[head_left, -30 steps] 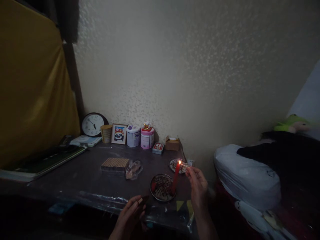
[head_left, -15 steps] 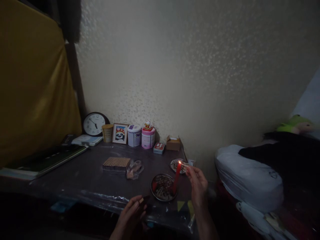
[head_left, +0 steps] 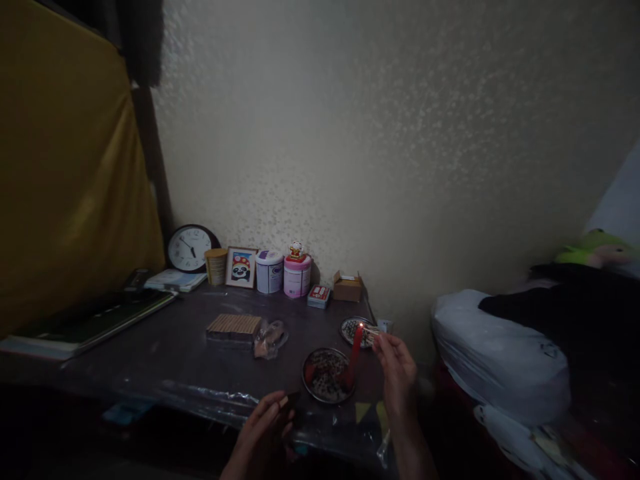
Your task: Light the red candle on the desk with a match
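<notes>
A lit red candle (head_left: 353,353) stands tilted in a round metal dish (head_left: 326,375) near the worktop's (head_left: 175,360) front edge. The right hand (head_left: 397,370) is raised just right of the flame, forearm rising from below, fingers (head_left: 383,341) pinched together on a thin bundle of sticks (head_left: 369,329) whose tips reach the flame. The left hand (head_left: 263,427) hangs low at the front edge, fingers curled around a small dark object (head_left: 290,400); what it is cannot be told. A second dish (head_left: 350,328) lies behind the candle.
</notes>
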Demonstrator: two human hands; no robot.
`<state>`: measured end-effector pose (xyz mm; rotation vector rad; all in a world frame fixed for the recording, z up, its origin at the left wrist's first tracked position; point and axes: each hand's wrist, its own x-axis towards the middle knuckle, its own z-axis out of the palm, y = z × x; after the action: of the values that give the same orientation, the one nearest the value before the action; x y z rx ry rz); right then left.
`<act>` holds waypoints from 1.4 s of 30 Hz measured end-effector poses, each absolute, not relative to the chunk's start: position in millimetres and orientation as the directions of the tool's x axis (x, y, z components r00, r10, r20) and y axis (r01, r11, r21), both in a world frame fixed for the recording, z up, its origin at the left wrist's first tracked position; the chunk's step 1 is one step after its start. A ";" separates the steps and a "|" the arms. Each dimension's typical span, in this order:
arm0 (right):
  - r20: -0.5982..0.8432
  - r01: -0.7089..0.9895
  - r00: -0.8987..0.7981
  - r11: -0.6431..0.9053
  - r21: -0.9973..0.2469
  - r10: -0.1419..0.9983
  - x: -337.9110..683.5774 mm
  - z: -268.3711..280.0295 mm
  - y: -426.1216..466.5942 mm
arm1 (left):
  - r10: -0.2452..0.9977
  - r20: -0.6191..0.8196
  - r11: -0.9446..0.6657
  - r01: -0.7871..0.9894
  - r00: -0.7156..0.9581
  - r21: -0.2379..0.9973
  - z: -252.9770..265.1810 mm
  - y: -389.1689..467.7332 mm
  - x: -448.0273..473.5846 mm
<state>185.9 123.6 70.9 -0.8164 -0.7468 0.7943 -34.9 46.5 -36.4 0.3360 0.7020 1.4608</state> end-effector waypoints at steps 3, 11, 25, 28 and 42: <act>0.264 -0.307 0.491 0.449 -0.839 0.830 186.1 70.6 123.2 | 0.974 -0.225 0.123 -0.763 -0.030 0.634 -34.0 44.6 -36.2; 0.275 -0.303 0.487 0.456 -0.837 0.829 187.4 68.6 122.9 | 0.973 -0.231 0.141 -0.730 -0.024 0.668 -36.0 44.0 -38.9; 0.263 -0.307 0.487 0.446 -0.841 0.833 187.1 70.5 119.7 | 0.973 -0.229 0.143 -0.739 -0.016 0.658 -38.1 44.6 -38.6; 0.270 -0.304 0.488 0.451 -0.839 0.830 187.4 70.6 118.5 | 0.977 -0.214 0.135 -0.744 -0.012 0.654 -39.6 44.6 -39.4; 0.309 -0.267 0.468 0.466 -0.844 0.828 225.4 52.2 126.5 | 0.980 -0.199 0.128 -0.700 -0.020 0.702 -43.3 46.0 -41.7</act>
<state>225.4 126.5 52.2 -0.8142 -0.8106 0.7704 -41.7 46.0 -43.3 0.4626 0.7683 1.4147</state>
